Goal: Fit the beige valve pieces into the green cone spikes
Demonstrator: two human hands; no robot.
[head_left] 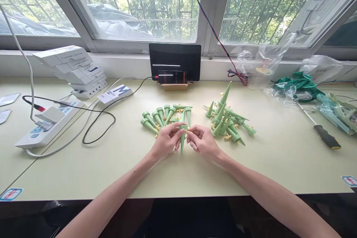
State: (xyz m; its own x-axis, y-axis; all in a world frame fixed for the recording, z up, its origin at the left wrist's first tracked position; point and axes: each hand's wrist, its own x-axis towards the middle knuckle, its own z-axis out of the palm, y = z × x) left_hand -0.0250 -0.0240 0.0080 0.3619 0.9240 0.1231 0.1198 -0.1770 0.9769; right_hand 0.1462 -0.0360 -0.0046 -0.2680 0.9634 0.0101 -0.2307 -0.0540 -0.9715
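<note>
My left hand is closed round the wide top of a green plant watering spike, whose tip points down toward me. At the spike's right side my right hand pinches a small yellow valve, mostly hidden by the fingertips. Just beyond my left hand lies a fanned group of green spikes, several with yellow valves on them. Right of my right hand is a looser pile of similar spikes, some standing with tips up and others lying across each other.
A phone leans in front of a dark tablet at the window. On the left are a power strip, stacked white boxes and a black cable. A screwdriver and tape dispenser lie right.
</note>
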